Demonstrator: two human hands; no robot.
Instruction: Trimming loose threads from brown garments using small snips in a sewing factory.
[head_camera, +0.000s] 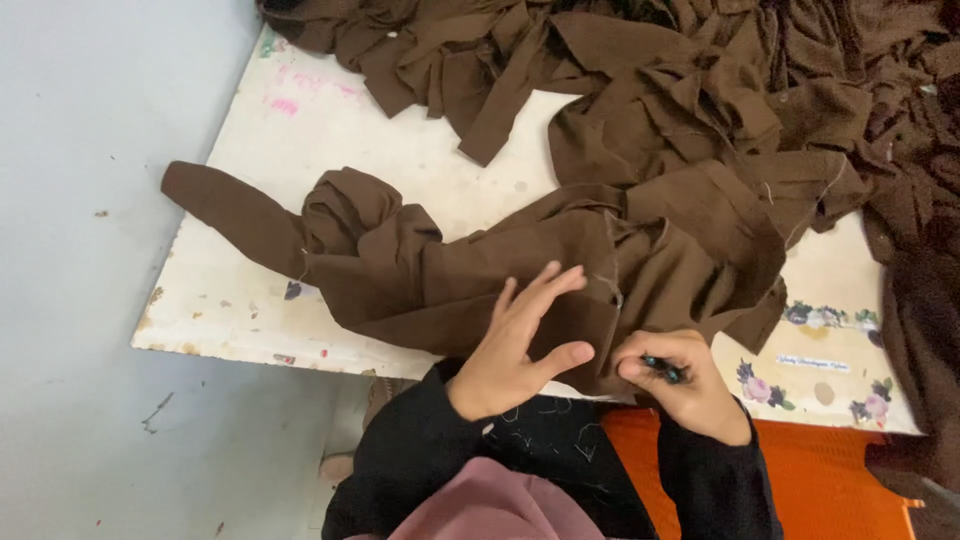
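Note:
A crumpled brown garment (420, 262) lies across a white board (330, 150), one sleeve stretched out to the left. My left hand (520, 345) rests flat on its near edge, fingers apart, pressing the cloth down. Just to the right, my right hand (680, 385) is closed around a small dark tool (665, 370) with a teal tint, held against the garment's hem. Both arms wear black sleeves.
A large heap of more brown garments (700, 90) covers the back and right of the board. The board has a flower print (810, 380) at its near right corner. Grey floor (80, 300) lies to the left, orange cloth (830, 480) under my right arm.

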